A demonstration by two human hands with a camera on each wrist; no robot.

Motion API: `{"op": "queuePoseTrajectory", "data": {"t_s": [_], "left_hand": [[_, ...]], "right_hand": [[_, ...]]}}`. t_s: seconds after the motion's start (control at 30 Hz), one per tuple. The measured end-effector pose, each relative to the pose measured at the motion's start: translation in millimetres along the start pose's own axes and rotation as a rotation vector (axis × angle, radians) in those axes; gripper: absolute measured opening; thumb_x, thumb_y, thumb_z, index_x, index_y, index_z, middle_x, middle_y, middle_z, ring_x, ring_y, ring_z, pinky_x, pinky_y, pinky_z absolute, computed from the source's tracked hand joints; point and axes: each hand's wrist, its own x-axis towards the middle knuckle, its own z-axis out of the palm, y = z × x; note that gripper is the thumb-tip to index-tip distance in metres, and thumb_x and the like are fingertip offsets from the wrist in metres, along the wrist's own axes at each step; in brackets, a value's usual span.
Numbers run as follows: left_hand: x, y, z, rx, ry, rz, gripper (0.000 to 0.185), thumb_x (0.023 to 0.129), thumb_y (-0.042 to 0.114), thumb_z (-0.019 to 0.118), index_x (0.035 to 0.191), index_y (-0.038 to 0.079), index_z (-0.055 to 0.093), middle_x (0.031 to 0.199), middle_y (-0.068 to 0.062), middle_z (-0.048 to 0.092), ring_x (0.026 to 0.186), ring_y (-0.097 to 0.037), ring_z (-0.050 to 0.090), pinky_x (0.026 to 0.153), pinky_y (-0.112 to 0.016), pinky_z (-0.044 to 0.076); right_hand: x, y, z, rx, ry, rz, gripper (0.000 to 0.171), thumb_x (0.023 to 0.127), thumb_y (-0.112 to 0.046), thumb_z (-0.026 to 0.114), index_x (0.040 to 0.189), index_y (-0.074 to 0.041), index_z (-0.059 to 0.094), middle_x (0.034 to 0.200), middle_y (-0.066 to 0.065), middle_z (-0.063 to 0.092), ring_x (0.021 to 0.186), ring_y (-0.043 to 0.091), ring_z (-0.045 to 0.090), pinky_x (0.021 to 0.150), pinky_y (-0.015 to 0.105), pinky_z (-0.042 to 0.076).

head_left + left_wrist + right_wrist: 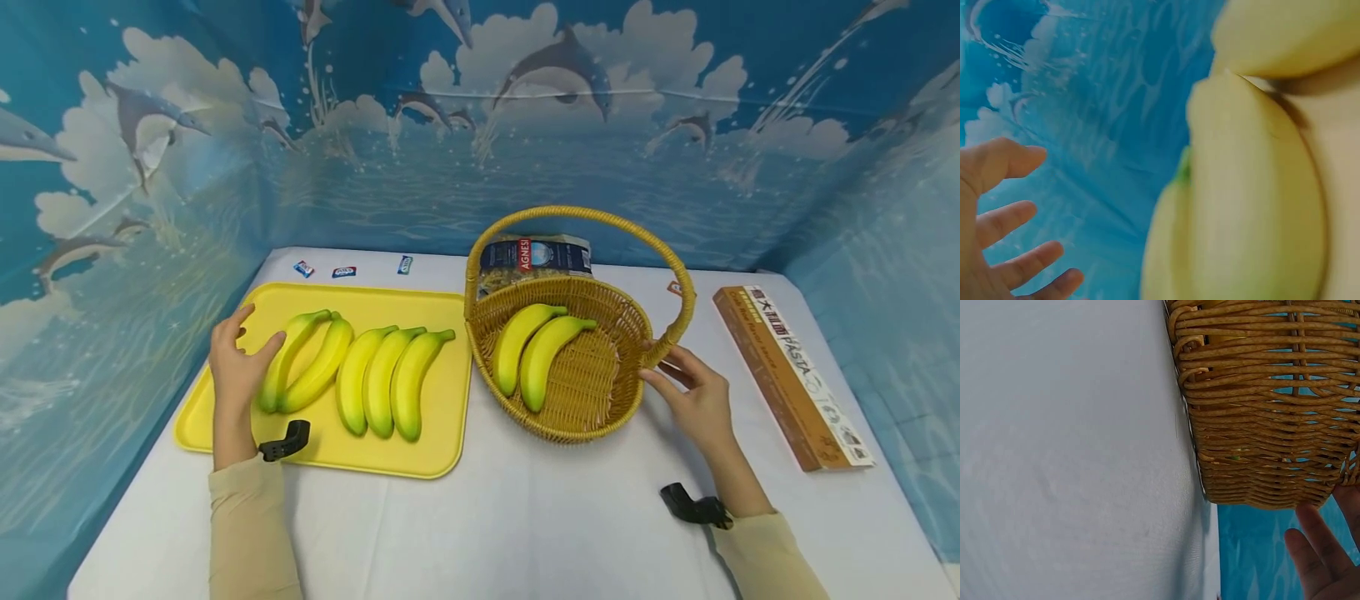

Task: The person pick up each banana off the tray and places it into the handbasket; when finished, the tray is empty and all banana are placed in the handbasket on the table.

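Note:
My left hand (242, 367) is over the left part of the yellow tray (442, 462), fingers spread and holding nothing. Closest to it is a pair of bananas (322, 367) whose stems meet; another three bananas (378, 383) lie side by side to their right. In the left wrist view the fingers (1029, 259) stand apart from a large, near banana (1254, 187). With thumb and fingers, my right hand (699, 396) grips the right rim of the wicker basket (577, 417) at the handle's base. Two bananas (551, 346) rest inside, on the basket's left side.
Behind the basket stands an AGNESI pasta bag (536, 254). A long pasta box (795, 379) lies at the right. Small wrapped sweets (344, 272) are scattered behind the tray, and another small wrapped piece (675, 288) is beyond the handle. A dolphin-print curtain (555, 158) surrounds the white table.

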Motion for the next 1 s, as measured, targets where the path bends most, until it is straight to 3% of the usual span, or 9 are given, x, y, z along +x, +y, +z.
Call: {"op": "queuePoseTrajectory", "data": {"t_s": [0.2, 0.37, 0.53, 0.77, 1.0], "left_hand": [[6.7, -23.5, 7.5, 0.053, -0.064, -0.094, 0.067, 0.094, 0.024, 0.063, 0.153, 0.012, 0.034, 0.155, -0.018, 0.029, 0.134, -0.041, 0.032, 0.107, -0.055, 0.031], [10.2, -36.7, 12.9, 0.089, -0.118, -0.121, 0.066, 0.096, 0.022, 0.060, 0.154, 0.008, 0.031, 0.153, -0.024, 0.030, 0.136, -0.046, 0.032, 0.109, -0.058, 0.032], [12.5, -45.9, 17.3, 0.141, -0.156, -0.125, 0.062, 0.098, 0.019, 0.056, 0.152, 0.002, 0.031, 0.151, -0.027, 0.033, 0.137, -0.047, 0.032, 0.111, -0.057, 0.031], [12.4, -46.1, 19.8, 0.160, -0.119, -0.135, 0.056, 0.097, 0.011, 0.053, 0.149, 0.000, 0.037, 0.149, -0.029, 0.038, 0.136, -0.049, 0.032, 0.111, -0.059, 0.028], [11.3, -35.4, 18.7, 0.119, -0.039, -0.167, 0.055, 0.096, 0.012, 0.055, 0.149, 0.005, 0.040, 0.151, -0.022, 0.040, 0.134, -0.045, 0.035, 0.109, -0.056, 0.032]], "right_hand": [[2, -5, 0, -0.011, 0.001, -0.003, 0.044, 0.075, 0.013, 0.075, 0.118, 0.004, 0.067, 0.115, 0.010, 0.071, 0.109, -0.007, 0.061, 0.088, 0.012, 0.050], [1, 5, 0, 0.007, 0.002, -0.009, 0.046, 0.075, 0.013, 0.076, 0.119, 0.002, 0.067, 0.116, 0.003, 0.071, 0.110, -0.007, 0.061, 0.088, 0.012, 0.050], [0, 7, 0, 0.007, -0.001, -0.014, 0.048, 0.074, 0.013, 0.076, 0.120, 0.001, 0.067, 0.116, 0.013, 0.071, 0.110, -0.006, 0.060, 0.088, 0.012, 0.050], [1, 2, 0, -0.013, -0.002, -0.010, 0.047, 0.074, 0.016, 0.074, 0.119, 0.005, 0.066, 0.114, 0.028, 0.067, 0.109, -0.008, 0.060, 0.088, 0.012, 0.050], [3, -29, -1, -0.018, -0.012, -0.017, 0.040, 0.077, 0.016, 0.072, 0.116, 0.013, 0.063, 0.111, 0.036, 0.064, 0.107, -0.010, 0.060, 0.088, 0.011, 0.049]]}}
